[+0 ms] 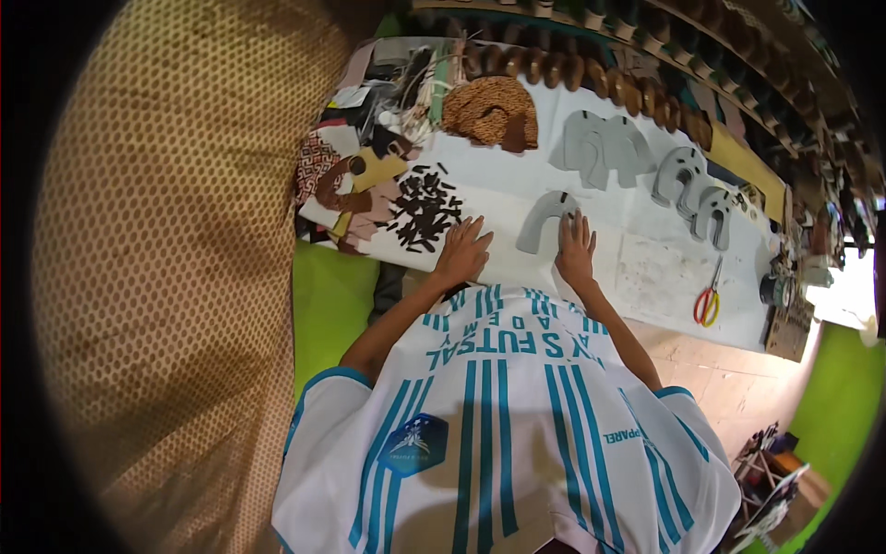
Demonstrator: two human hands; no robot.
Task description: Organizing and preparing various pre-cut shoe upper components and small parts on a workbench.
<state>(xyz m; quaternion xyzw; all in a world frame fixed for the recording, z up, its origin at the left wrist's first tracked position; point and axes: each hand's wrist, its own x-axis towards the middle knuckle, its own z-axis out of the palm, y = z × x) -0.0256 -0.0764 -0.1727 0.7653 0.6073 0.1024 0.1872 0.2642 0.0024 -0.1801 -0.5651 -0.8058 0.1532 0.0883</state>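
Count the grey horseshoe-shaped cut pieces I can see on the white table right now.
At least 4 spots: one under the right hand, an overlapping stack farther back, then two to the right. The stack may hide more.

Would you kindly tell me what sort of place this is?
Probably a shoemaking workshop: grey cut uppers lie on the white table, wooden lasts line its far edge, and scissors sit nearby.

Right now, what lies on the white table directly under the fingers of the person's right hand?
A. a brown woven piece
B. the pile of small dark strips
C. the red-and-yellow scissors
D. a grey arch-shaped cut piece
D: the right hand rests its fingertips on the grey arch-shaped cut piece, while the scissors lie far off to the right.
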